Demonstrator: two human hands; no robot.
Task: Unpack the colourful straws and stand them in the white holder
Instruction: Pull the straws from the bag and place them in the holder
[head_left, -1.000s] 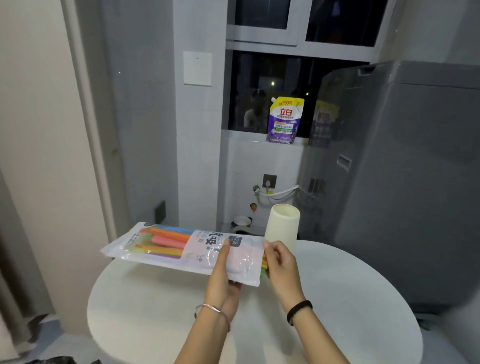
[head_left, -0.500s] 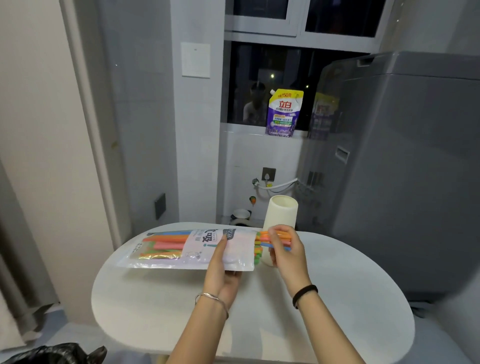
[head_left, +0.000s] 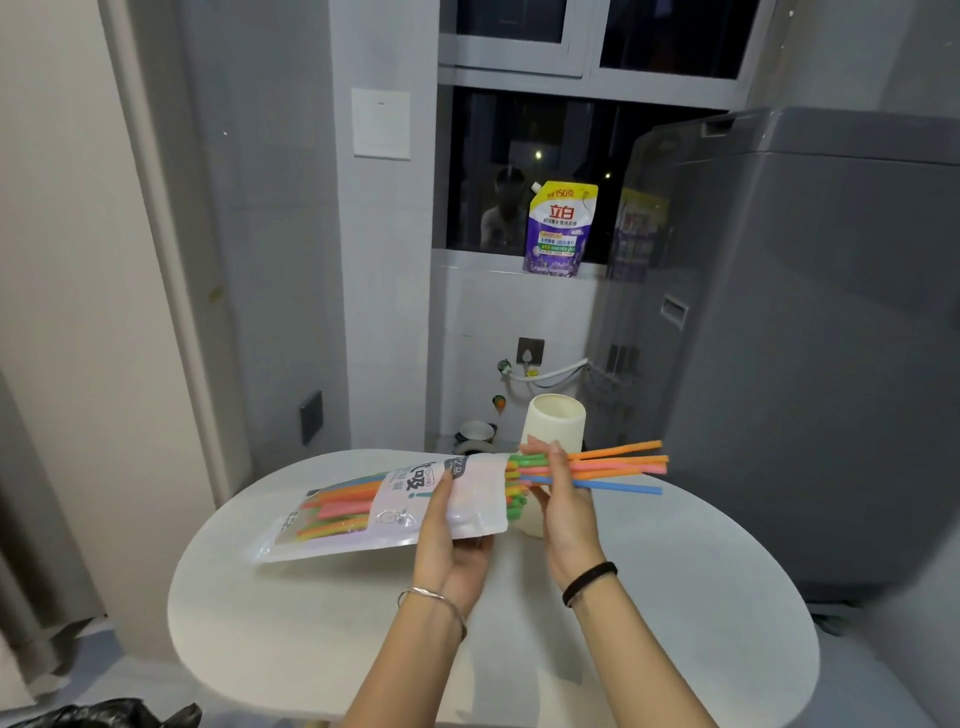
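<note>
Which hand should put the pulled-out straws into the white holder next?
Right, probably. The left hand grips the clear plastic straw bag; the right hand pinches the colourful plastic straws sticking from it, just in front of the white cylindrical holder.

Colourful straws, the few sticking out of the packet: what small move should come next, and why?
Probably the right hand should draw the few colourful plastic straws it pinches rightward, clear of the printed plastic packet that the left hand grips: their tails sit inside its open mouth. The tall white holder stands just behind, ready for them.
</note>
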